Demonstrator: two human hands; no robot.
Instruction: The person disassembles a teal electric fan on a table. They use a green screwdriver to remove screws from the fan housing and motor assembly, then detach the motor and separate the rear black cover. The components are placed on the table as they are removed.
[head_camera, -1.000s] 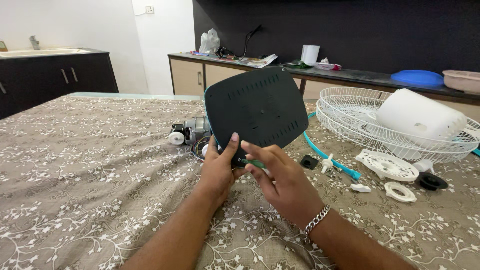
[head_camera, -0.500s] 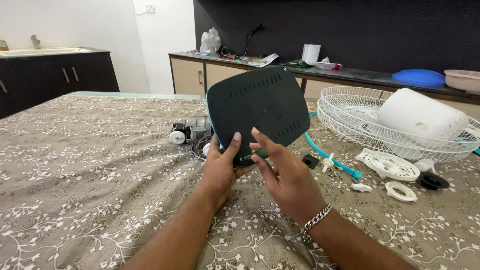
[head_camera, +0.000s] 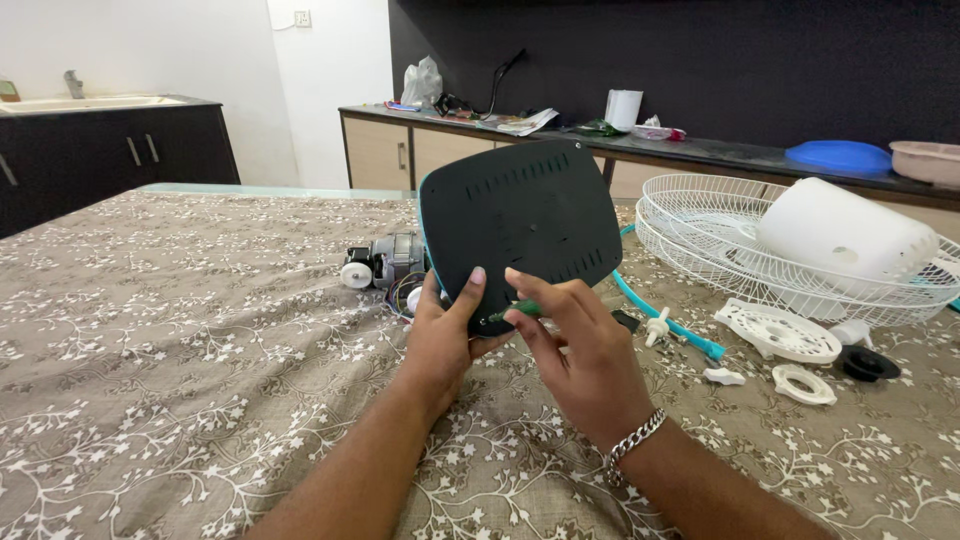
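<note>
While the left hand (head_camera: 440, 335) gripped the lower edge of the dark base plate (head_camera: 520, 225), thumb pressed on its face and fingers curled behind, the plate stood nearly upright above the patterned worktop (head_camera: 180, 330). Just right of that grip, the right hand (head_camera: 580, 355) was pinched shut on a green-handled screwdriver (head_camera: 512, 311), whose long axis ran roughly level, tip pointing left at the plate's bottom corner and touching or nearly touching it; which one could not be told. The right hand was thus the nearer one to the tool's working end, with the plate lying up and to its left. Behind the plate, to its left, lay a small grey motor (head_camera: 383, 265) with coloured wires. To the plate's right sat a turquoise rod (head_camera: 665, 320), small white plastic rings (head_camera: 778, 330) and a black cap (head_camera: 867, 364). Farther right of the plate rested white wire fan guards (head_camera: 720, 235) carrying a white housing (head_camera: 840, 235).
</note>
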